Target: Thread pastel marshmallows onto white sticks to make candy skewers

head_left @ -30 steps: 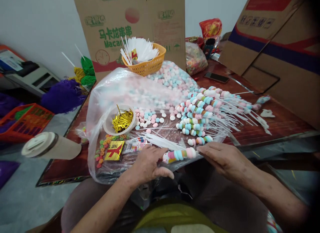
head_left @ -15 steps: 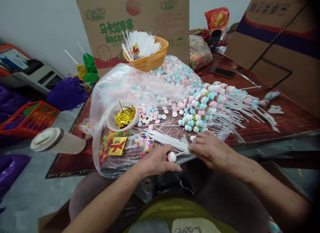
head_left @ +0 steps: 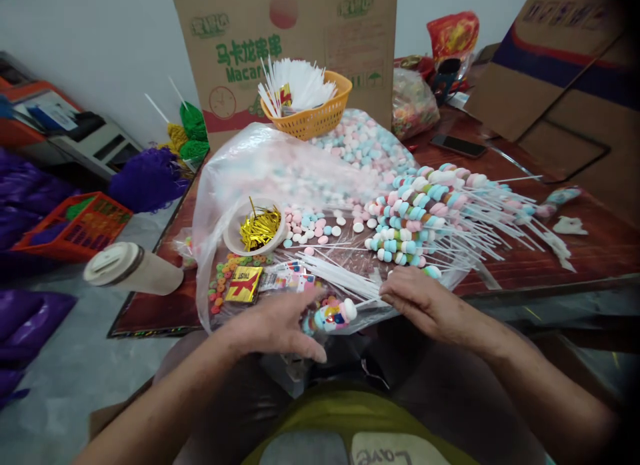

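A marshmallow skewer (head_left: 331, 317) with a printed patch on it lies in front of me, its white end marshmallow pointing right. My right hand (head_left: 423, 306) pinches the skewer's white stick at the right. My left hand (head_left: 277, 324) is open at the other end, thumb and fingers spread around the marshmallows; whether it touches them I cannot tell. Just beyond my hands lies a bundle of white sticks (head_left: 345, 278). Behind my right hand is a heap of finished-looking marshmallow skewers (head_left: 420, 205). A gold twist-tie packet (head_left: 243, 284) lies beyond my left hand.
A plastic bowl (head_left: 231, 237) holds gold twist ties (head_left: 260, 228). A large clear bag (head_left: 240, 152) spills loose marshmallows (head_left: 320, 228). Behind stand an orange basket (head_left: 313, 124) and a cardboard box (head_left: 300, 25). A lidded cup (head_left: 145, 268) is at left, a phone (head_left: 459, 145) at right.
My left hand has opened and slid left along the skewer, so its marshmallows now show. My right hand keeps its pinch near the stick bundle. The view has shifted slightly left.
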Motion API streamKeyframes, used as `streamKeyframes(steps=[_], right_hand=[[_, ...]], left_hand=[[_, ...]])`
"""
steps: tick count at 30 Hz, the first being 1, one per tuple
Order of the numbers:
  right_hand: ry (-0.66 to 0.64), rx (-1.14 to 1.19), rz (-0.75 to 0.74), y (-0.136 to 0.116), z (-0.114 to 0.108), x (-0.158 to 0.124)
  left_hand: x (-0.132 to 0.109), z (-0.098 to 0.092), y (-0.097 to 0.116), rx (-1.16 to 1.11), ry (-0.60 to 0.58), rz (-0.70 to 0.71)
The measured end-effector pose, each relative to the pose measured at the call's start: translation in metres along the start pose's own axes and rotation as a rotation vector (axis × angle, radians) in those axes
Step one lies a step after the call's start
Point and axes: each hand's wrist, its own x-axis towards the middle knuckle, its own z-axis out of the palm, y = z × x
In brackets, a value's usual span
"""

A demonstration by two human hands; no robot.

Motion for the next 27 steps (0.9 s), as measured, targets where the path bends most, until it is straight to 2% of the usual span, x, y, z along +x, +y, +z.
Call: streamKeyframes(steps=[2,4,6,8,10,12,16,19,23,27], right_hand=[[-0.009,-0.012,-0.006,-0.003,-0.01,0.002],[-0.041,-0.051,-0.004,-0.006,-0.019,0.004],[-0.092,-0.066,0.002,-0.01,-0.025,0.004],[-0.131,-0.041,0.034,-0.013,-0.029,0.002],[-0.137,0.007,0.093,-0.015,-0.029,0.002],[-0.12,0.044,0.148,-0.015,-0.026,0.003],[-0.041,-0.04,0.107,-0.014,-0.022,0.008],[-0.003,-0.194,0.007,-0.014,-0.027,0.012],[-0.092,-0.25,-0.057,-0.021,-0.025,0.016],[-0.132,-0.158,-0.055,-0.029,0.001,0.025]], left_hand=[[-0.004,0.011,-0.006,0.007,-0.092,0.012],[-0.004,0.024,-0.008,0.04,-0.119,0.013],[-0.002,0.03,-0.006,0.208,-0.028,-0.02],[0.0,0.029,-0.002,0.483,0.141,-0.044],[0.001,0.027,0.002,0.723,0.287,-0.005],[0.003,0.027,0.004,0.823,0.357,0.058],[0.008,0.032,0.001,0.738,0.392,0.022],[0.009,0.03,0.002,0.599,0.317,-0.052],[0.012,0.025,0.012,0.441,0.197,-0.135],[0.019,0.033,0.015,0.312,0.083,-0.115]])
